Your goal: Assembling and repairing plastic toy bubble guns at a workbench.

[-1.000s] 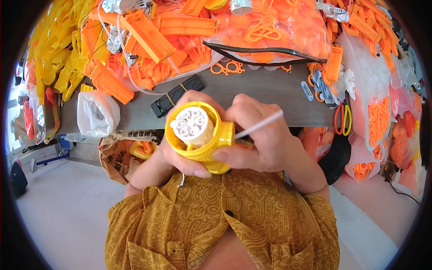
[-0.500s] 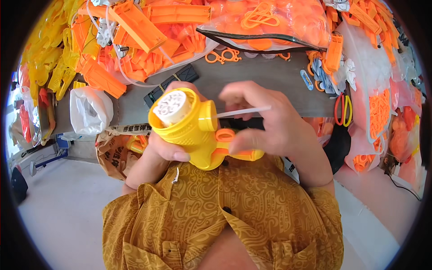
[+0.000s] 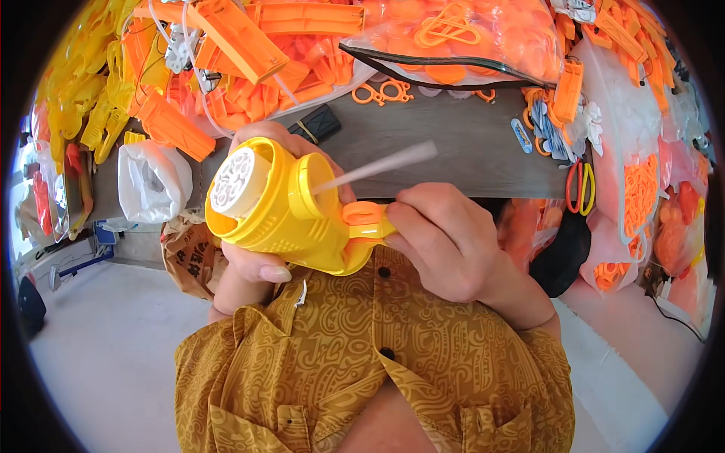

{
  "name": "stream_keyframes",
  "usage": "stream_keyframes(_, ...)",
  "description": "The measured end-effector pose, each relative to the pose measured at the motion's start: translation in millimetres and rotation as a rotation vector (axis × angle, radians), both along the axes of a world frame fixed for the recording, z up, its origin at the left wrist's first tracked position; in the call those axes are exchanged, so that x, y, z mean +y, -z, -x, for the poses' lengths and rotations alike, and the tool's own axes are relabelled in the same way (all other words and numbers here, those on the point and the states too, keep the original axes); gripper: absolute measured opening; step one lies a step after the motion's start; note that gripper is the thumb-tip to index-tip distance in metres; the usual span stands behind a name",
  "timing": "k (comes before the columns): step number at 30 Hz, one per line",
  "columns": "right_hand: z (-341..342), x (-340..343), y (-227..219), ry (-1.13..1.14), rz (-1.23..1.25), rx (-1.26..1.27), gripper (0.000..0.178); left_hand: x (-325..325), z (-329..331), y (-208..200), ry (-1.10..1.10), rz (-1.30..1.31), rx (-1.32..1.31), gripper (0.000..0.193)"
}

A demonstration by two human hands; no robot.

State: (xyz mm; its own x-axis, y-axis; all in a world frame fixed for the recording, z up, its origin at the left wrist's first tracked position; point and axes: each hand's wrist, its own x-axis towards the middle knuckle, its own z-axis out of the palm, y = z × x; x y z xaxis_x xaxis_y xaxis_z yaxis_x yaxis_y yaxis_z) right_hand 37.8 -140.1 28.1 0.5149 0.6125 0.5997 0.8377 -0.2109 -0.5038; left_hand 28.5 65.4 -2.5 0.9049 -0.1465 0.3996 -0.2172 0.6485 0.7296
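Observation:
Tilted above my lap is a yellow plastic toy body [image 3: 283,215], shaped like a bubble gun. My left hand [image 3: 253,264] wraps around it from the left and underneath, its thumb along the lower side. Set in the round open end is a white disc-shaped part [image 3: 234,181] with a pattern of holes. A whitish tube [image 3: 385,162], blurred by motion, sticks out of a yellow side collar. An orange trigger-like piece [image 3: 363,212] sits at the handle side. My right hand [image 3: 445,238] is closed, thumb and fingers pinching the handle's end there.
A grey table [image 3: 423,136] lies ahead, with a black block [image 3: 319,123], orange plastic parts [image 3: 234,38] and a bag of orange pieces [image 3: 513,38]. White bag [image 3: 155,181] and yellow parts [image 3: 83,83] are left. Scissors [image 3: 580,189] hang at the right edge.
The toy body has shifted left and tipped further over in my left hand. My right hand has left the tube's side, moved down and closed on the handle end.

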Motion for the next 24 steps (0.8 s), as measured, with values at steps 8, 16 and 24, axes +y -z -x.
stream_keyframes(8,0,1,4,0.023,-0.056,-0.134,0.036,2,3,-2,0.013,-0.017,0.013,0.084)
stream_keyframes(16,-1,-1,-1,0.03,-0.091,-0.014,0.038,-4,10,-17,-0.116,-0.046,0.002,0.083)
stream_keyframes(24,2,-7,-13,-0.036,-0.15,0.337,0.051,15,-8,-26,0.037,-0.075,-0.399,0.075)
